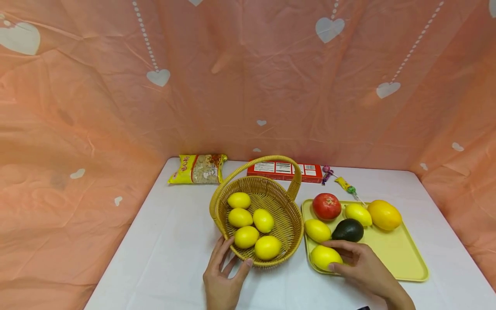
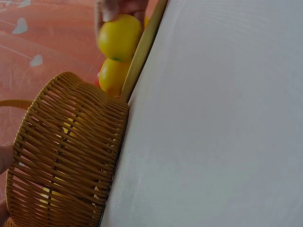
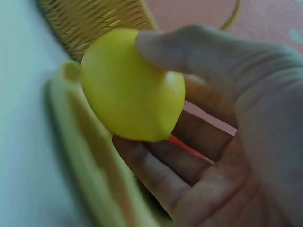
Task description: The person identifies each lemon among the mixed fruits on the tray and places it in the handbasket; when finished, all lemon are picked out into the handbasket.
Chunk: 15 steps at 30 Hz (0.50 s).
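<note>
A woven basket [image 1: 294, 228] with a hoop handle holds several lemons [image 1: 252, 224]. My left hand [image 1: 232, 258] rests against its near wall, fingers and thumb spread on the weave. To the right lies a yellow tray [image 1: 395, 254]. My right hand [image 1: 337, 257] grips a lemon [image 1: 323, 256] at the tray's front left corner, thumb and fingers curled round it. The right wrist view shows that lemon [image 3: 130, 85] close up over the tray rim [image 3: 80, 156]. In the left wrist view the basket [image 2: 66, 156] fills the lower left, with the held lemon [image 2: 118, 35] beyond.
On the tray are another lemon [image 1: 317, 230], an avocado [image 1: 348, 230], a tomato [image 1: 327, 206], a third lemon [image 1: 358, 214] and a mango [image 1: 384, 214]. A snack bag [image 1: 198, 168], red box [image 1: 284, 171] and lollipops [image 1: 341, 181] lie at the table's back. Pink cloth walls surround it.
</note>
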Tool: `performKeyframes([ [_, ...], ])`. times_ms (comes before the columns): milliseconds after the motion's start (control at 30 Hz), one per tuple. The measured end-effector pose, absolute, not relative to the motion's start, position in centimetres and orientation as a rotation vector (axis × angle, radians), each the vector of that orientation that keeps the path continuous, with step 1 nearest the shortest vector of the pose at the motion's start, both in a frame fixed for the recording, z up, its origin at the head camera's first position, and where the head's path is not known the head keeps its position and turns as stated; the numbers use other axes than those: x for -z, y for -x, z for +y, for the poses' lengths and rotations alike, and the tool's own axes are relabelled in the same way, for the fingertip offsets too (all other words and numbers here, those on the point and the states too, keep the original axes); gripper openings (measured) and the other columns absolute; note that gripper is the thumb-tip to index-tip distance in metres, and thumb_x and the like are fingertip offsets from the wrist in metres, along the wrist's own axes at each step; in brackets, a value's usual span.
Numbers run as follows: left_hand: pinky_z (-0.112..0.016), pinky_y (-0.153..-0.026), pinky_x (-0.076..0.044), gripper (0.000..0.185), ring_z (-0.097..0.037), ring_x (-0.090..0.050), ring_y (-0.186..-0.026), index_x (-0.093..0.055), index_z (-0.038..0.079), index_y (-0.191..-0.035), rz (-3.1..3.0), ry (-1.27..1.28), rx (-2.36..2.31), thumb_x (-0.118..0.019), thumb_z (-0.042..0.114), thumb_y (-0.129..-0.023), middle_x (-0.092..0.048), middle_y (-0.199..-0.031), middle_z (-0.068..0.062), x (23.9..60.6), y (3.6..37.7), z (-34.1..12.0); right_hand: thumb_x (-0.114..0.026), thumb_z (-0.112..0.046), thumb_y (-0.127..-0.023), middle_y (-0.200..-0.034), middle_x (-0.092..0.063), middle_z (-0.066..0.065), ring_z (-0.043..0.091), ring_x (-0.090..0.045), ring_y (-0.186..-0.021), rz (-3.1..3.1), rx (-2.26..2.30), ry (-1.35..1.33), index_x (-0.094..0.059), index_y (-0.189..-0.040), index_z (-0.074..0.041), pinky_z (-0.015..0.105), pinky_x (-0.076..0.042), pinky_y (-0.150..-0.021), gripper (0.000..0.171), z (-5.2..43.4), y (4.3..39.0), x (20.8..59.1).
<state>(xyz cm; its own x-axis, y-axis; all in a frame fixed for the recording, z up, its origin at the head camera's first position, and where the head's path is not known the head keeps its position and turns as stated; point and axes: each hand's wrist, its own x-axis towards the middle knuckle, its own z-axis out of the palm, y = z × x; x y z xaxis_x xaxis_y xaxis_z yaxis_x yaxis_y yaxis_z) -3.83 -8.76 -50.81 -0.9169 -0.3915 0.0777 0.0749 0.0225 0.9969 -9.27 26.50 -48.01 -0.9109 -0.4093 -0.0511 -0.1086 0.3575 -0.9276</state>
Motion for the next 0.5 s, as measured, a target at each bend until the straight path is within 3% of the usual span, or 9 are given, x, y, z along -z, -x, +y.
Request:
performKeyframes([
  [233,-0.043,-0.107,-0.062,0.063,-0.044,-0.055,-0.147,-0.071,0.013,-0.144,-1.971,-0.32,1.954,-0.095,0.006,-0.086,-0.047,-0.166,-0.022,50.8,3.8,-8.7,-0.075,0.001,-0.101,-0.136,-0.075,-0.01,0.006,-0.073,-0.121,2.36,1.692,0.637,-0.068,-0.143,0.0,0.016,-0.06,-0.102,0.043,26.8,10.1,45.5],
  [500,-0.043,-0.107,-0.062,0.063,-0.044,-0.055,-0.147,-0.071,0.014,-0.144,-1.972,-0.325,1.954,-0.095,0.006,-0.085,-0.046,-0.166,-0.022,50.8,3.8,-8.8,-0.079,-0.001,-0.099,-0.143,-0.073,0.001,0.009,-0.073,-0.122,2.38,1.655,0.74,-0.07,-0.144,-0.008,0.019,-0.06,-0.104,0.046,24.6,12.2,43.4],
])
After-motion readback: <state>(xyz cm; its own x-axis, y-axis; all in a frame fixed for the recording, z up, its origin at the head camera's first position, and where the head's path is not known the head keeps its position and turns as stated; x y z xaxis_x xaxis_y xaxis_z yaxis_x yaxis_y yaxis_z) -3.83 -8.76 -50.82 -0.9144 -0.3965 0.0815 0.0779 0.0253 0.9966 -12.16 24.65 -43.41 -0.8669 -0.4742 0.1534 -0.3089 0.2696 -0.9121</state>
